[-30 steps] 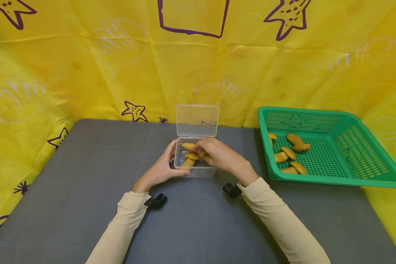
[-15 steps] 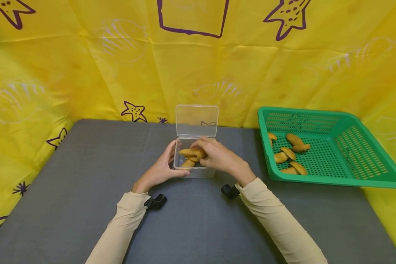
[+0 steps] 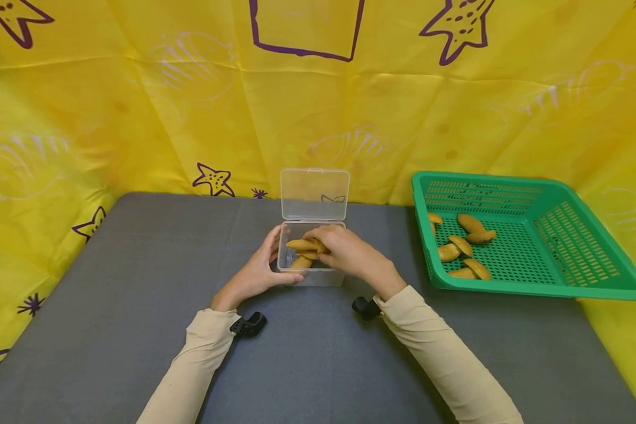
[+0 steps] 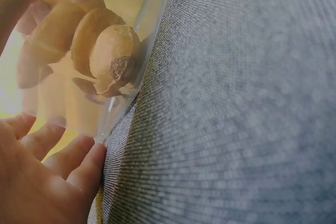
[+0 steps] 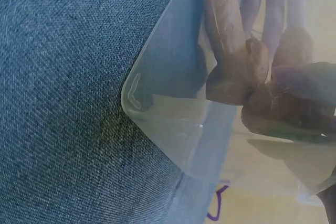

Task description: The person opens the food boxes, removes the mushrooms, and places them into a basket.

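Note:
A clear plastic box stands on the table with its hinged lid raised at the back. My left hand grips its left side, thumb along the front wall and fingers against the side wall. Reaching in from the right, my right hand pinches a brown mushroom inside the box, its far end pointing left. Under it lies another mushroom, whose cut stem end shows through the wall in the left wrist view. In the right wrist view, a mushroom stem appears behind the clear wall.
A green perforated basket stands to the right, with several mushrooms toward its left side. Grey cloth covers the table. A yellow patterned sheet hangs close behind the box.
My right hand has brought the held mushroom from the back of the box toward the front, over the lower one. It has barely shifted since half a second ago. My left hand stays put.

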A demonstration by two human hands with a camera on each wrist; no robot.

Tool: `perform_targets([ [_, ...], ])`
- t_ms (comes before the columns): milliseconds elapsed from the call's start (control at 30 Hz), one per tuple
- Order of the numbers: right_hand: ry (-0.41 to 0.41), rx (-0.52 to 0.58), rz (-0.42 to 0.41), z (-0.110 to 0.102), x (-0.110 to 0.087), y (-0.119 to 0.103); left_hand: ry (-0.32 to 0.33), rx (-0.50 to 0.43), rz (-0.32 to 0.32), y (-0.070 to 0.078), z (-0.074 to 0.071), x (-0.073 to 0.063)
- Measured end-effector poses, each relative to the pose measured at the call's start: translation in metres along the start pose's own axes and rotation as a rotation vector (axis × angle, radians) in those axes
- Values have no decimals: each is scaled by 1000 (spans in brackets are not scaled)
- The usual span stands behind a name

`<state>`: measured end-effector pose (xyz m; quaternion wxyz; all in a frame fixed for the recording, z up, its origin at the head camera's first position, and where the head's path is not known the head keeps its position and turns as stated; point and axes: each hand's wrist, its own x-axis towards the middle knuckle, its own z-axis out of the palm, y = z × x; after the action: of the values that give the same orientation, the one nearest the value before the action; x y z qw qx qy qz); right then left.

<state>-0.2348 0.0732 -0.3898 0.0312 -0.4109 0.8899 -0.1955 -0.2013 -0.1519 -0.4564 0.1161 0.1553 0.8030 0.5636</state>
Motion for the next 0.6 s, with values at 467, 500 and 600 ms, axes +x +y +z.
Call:
perform_targets([
  [467, 108, 127, 52, -16, -18, -3, 2, 5, -8, 2, 0, -1],
  [500, 116, 139, 56, -18, -21, -2, 3, 6, -8, 2, 0, -1],
  [600, 142, 164, 64, -25, -29, -1, 7, 7, -3, 2, -1, -1],
])
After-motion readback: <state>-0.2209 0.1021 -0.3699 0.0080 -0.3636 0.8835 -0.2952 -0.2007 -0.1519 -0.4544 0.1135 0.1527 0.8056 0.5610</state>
